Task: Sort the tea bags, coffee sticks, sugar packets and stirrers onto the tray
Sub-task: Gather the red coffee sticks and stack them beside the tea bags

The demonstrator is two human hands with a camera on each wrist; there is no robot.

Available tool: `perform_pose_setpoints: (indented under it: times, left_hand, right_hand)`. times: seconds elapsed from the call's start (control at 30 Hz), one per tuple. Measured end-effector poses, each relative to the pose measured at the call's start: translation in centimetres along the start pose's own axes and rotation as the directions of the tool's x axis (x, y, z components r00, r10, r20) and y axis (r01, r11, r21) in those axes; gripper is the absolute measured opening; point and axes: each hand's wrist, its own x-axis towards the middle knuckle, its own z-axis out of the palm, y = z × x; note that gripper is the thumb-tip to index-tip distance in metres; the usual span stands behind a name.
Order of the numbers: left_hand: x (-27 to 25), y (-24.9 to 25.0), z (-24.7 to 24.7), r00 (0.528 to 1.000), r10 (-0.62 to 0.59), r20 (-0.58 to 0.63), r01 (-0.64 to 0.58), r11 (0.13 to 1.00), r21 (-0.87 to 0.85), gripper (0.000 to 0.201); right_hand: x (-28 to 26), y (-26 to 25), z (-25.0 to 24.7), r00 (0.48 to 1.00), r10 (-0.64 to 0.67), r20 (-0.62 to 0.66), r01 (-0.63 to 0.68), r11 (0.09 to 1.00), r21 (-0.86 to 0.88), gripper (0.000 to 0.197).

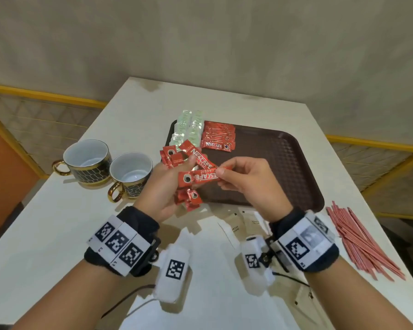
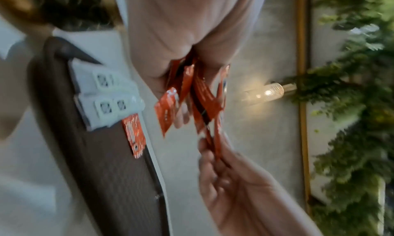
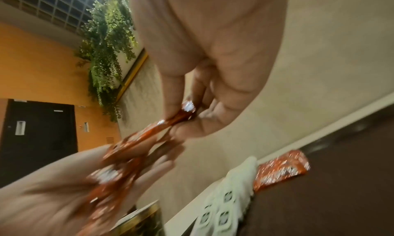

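Both hands are over the tray [image 1: 284, 163]: left hand [image 1: 163, 186] grips several coffee sticks [image 1: 174, 158], right hand [image 1: 246, 179] pinches the end of 1 stick [image 1: 200, 177] above the bench [image 1: 57, 222].

A white table [image 1: 57, 225] stands against a beige wall [image 1: 200, 39], with yellow railings [image 1: 43, 95] alongside it.

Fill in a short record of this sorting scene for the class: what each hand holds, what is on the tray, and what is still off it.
left hand: holds a bunch of coffee sticks
right hand: pinches one coffee stick
tray: tea bags, row of coffee sticks
off tray: sugar packets, stirrers
beside tray: two cups
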Motion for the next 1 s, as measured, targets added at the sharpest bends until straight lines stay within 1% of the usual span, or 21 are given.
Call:
perform_pose_setpoints:
  times: [0.03, 0.07, 0.13, 0.2, 0.23, 0.3, 0.43, 0.53, 0.57, 0.63, 0.7, 0.83, 0.87, 0.9, 0.93, 1.0]
  left_hand:
    - [0.0, 0.3, -0.2, 0.999, 0.014, -0.034, -0.011, 0.997, 0.082, 0.027]
    - [0.0, 0.6, -0.4, 0.998, 0.034, -0.043, -0.028, 0.990, 0.141, 0.026]
    - [0.0, 1.0, -0.5, 0.997, 0.069, -0.040, -0.059, 0.977, 0.202, 0.026]
    - [0.1, 1.1, -0.5, 0.994, 0.096, -0.052, -0.078, 0.960, 0.267, 0.031]
    - [0.0, 1.0, -0.5, 0.994, 0.098, -0.045, -0.083, 0.964, 0.254, 0.032]
    - [-0.2, 0.7, -0.2, 0.997, 0.074, -0.012, -0.072, 0.987, 0.143, 0.032]
    - [-0.8, -0.3, 0.5, 0.996, 0.084, 0.012, -0.084, 0.995, 0.056, 0.035]
    - [-0.9, -0.5, 0.8, 0.999, 0.047, 0.009, -0.047, 0.999, 0.018, 0.031]
    - [-1.0, -0.3, 0.7, 0.999, 0.045, -0.008, -0.045, 0.997, 0.065, 0.032]
    - [-0.9, 0.1, 0.3, 0.997, 0.064, -0.032, -0.055, 0.973, 0.223, 0.041]
    - [-0.7, 0.3, -0.1, 0.996, 0.084, -0.012, -0.075, 0.938, 0.339, 0.051]
    - [-0.8, 0.7, -0.1, 0.993, 0.115, 0.040, -0.121, 0.895, 0.429, 0.073]
    - [-0.8, 0.7, -0.1, 0.992, 0.119, 0.040, -0.124, 0.887, 0.444, 0.075]
    - [-0.7, 0.8, -0.1, 0.992, 0.122, 0.037, -0.126, 0.881, 0.457, 0.071]
    - [-0.7, 0.8, -0.1, 0.991, 0.126, 0.033, -0.127, 0.873, 0.471, 0.062]
    - [-0.6, 0.7, -0.2, 0.989, 0.144, 0.022, -0.134, 0.849, 0.511, 0.032]
  right_hand:
    - [0.2, -0.3, -0.8, 0.999, 0.006, 0.033, -0.005, 0.999, -0.044, 0.008]
    - [0.3, -0.7, -1.4, 0.998, 0.012, 0.064, -0.006, 0.996, -0.084, 0.007]
    - [0.5, -1.2, -2.3, 0.995, 0.003, 0.100, 0.011, 0.990, -0.139, 0.005]
    - [0.7, -1.3, -2.7, 0.997, -0.034, 0.071, 0.044, 0.988, -0.146, 0.005]
    - [0.8, -1.3, -2.9, 0.998, -0.053, 0.032, 0.057, 0.990, -0.127, 0.006]
    - [0.9, -1.0, -2.8, 0.997, -0.060, -0.039, 0.058, 0.997, -0.055, 0.008]
    - [0.4, 0.2, -1.2, 0.998, -0.008, -0.059, 0.014, 0.995, 0.103, 0.006]
    - [0.2, 0.6, -0.9, 0.992, -0.012, -0.124, 0.033, 0.986, 0.166, 0.010]
    - [0.2, 0.5, -1.0, 0.990, -0.022, -0.138, 0.046, 0.984, 0.171, 0.010]
    - [0.3, 0.4, -1.3, 0.988, -0.038, -0.152, 0.065, 0.981, 0.180, 0.012]
    - [0.2, 0.3, -1.5, 0.987, -0.042, -0.156, 0.071, 0.979, 0.189, 0.019]
    - [0.2, 0.2, -1.6, 0.989, -0.052, -0.141, 0.077, 0.981, 0.178, 0.022]
    - [0.2, 0.2, -1.6, 0.989, -0.055, -0.138, 0.077, 0.984, 0.163, 0.022]
    - [0.3, 0.2, -1.6, 0.989, -0.058, -0.134, 0.078, 0.986, 0.145, 0.020]
    - [0.3, 0.2, -1.7, 0.990, -0.063, -0.127, 0.080, 0.988, 0.129, 0.018]
    - [0.3, 0.1, -1.8, 0.991, -0.072, -0.112, 0.085, 0.990, 0.110, 0.017]
